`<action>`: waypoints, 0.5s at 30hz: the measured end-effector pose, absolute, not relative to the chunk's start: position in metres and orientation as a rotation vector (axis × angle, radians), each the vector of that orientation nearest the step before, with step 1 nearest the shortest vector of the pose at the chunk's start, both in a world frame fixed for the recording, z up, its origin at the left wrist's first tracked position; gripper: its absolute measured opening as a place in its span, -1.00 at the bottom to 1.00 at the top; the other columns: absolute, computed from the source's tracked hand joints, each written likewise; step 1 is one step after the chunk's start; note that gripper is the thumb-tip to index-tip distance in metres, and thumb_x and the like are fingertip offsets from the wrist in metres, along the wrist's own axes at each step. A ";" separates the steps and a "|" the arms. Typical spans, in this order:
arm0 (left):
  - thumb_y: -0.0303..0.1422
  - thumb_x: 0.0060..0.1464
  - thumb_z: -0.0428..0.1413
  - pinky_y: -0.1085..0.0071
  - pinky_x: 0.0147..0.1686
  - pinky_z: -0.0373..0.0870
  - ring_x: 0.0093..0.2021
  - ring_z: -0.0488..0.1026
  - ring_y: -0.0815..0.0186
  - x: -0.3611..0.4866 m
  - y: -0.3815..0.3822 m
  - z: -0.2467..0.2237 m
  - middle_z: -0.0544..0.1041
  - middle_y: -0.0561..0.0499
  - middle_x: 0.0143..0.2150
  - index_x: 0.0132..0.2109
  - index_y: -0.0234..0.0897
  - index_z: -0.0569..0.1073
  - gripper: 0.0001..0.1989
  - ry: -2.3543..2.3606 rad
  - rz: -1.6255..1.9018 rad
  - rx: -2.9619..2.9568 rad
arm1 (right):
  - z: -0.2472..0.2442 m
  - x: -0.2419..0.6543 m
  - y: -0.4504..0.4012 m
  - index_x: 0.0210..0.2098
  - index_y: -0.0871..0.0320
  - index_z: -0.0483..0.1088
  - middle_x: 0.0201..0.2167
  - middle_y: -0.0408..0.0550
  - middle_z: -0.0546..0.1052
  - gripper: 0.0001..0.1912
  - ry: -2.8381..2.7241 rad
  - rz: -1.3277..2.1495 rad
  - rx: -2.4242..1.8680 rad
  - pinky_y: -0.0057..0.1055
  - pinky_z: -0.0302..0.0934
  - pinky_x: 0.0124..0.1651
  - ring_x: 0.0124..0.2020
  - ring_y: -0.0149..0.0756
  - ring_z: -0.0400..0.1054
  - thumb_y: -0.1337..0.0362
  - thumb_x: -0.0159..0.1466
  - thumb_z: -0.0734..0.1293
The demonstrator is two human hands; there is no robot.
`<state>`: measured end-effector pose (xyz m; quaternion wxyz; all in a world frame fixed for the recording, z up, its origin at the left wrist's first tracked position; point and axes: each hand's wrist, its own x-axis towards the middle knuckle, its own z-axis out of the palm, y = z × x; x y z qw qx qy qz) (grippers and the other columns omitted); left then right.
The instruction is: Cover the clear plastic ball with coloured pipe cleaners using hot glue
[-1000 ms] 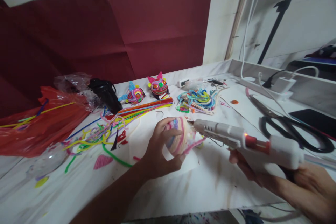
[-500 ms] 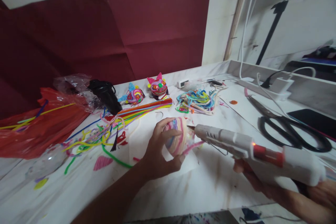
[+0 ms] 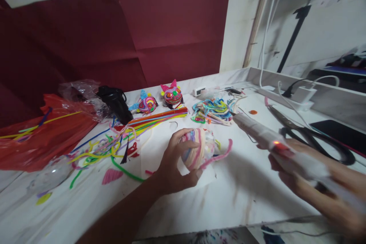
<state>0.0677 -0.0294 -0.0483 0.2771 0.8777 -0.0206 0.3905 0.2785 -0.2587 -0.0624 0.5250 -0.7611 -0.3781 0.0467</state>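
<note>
My left hand (image 3: pixel 175 164) grips a round ball (image 3: pixel 197 148) wrapped in cream, pink and blue strands, thumb below and fingers over its left side. A loose pink fuzzy strand (image 3: pixel 221 156) sticks out from the ball's right side and curls upward. On the right, my right hand (image 3: pixel 305 179) is wrapped round a white glue gun (image 3: pixel 257 129) with a glowing orange light. The gun's tip points up and left, apart from the ball. White paper (image 3: pixel 151 156) lies beneath the ball.
Two colourful animal-faced balls (image 3: pixel 172 95) stand at the back beside bundled pipe cleaners (image 3: pixel 160 116). Tangled strands (image 3: pixel 214 109) lie right of them. Large scissors (image 3: pixel 317 137), a phone (image 3: pixel 340 133) and a power strip (image 3: pixel 288 99) are at the right. A black bottle (image 3: pixel 116 105) and red plastic bag (image 3: pixel 42 133) sit left.
My right hand has drawn the glue gun away from the ball, to the right and tilted it. The pink strand's free end now curls up. My left hand keeps its grip on the ball.
</note>
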 end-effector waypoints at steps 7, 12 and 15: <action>-0.38 -0.12 0.15 -0.16 0.11 0.29 0.23 0.23 -0.07 0.069 -0.029 -0.049 0.19 -0.11 0.23 0.13 0.07 0.23 -0.37 -0.086 1.027 2.301 | -0.086 0.301 -0.238 0.02 0.06 0.39 -0.01 0.11 0.46 -0.66 -1.580 -0.254 -1.918 -0.23 0.44 -0.13 -0.11 -0.09 0.49 0.28 0.24 0.27; -0.40 -0.08 0.16 -0.05 0.14 0.26 0.23 0.24 -0.02 0.068 -0.030 -0.048 0.20 -0.14 0.21 0.11 -0.04 0.26 -0.44 -0.097 1.034 2.304 | -0.094 0.310 -0.235 0.07 0.20 0.36 0.01 0.19 0.46 -0.64 -1.709 -0.290 -1.995 -0.19 0.43 -0.09 -0.08 -0.07 0.47 0.32 0.29 0.25; -0.39 -0.08 0.17 0.01 0.15 0.25 0.23 0.24 0.02 0.069 -0.029 -0.048 0.21 -0.16 0.21 0.09 -0.10 0.27 -0.46 -0.117 1.030 2.303 | -0.083 0.311 -0.235 0.00 0.16 0.42 -0.06 0.16 0.53 -0.72 -1.843 -0.448 -2.003 -0.06 0.40 -0.12 -0.12 0.01 0.46 0.31 0.30 0.27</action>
